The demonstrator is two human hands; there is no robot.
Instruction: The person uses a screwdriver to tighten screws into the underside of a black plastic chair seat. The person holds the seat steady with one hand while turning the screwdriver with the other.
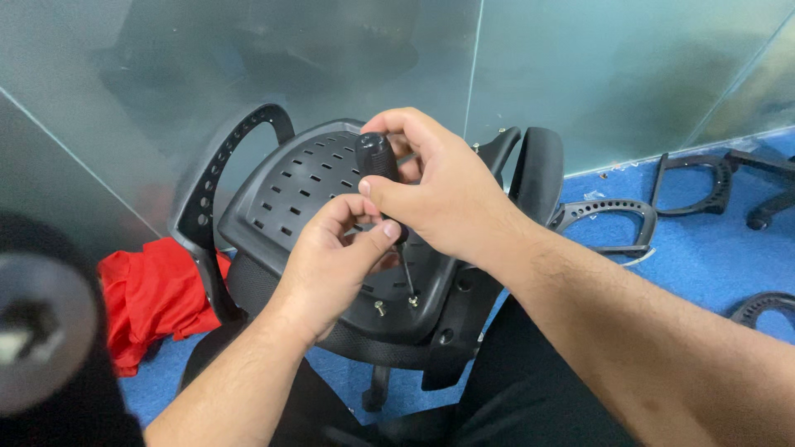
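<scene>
My right hand (439, 186) grips the black rounded handle of a screwdriver (377, 156), whose thin shaft runs down to a screw (412, 301) on the underside of a black perforated chair seat (290, 186). My left hand (339, 257) pinches the screwdriver's shaft just below the handle. A second screw (380, 309) stands loose in the seat plate beside the first. The seat lies tilted with its underside up. A black armrest (538, 170) is on its right side, and a curved armrest bracket with holes (219, 165) is on its left.
A red cloth (153, 294) lies on the blue floor (704, 257) at the left. Spare black armrest frames (609, 217) (691, 182) and a chair base (766, 306) lie at the right. Frosted glass panels (621, 66) stand behind. A blurred dark round object (41, 323) fills the lower left corner.
</scene>
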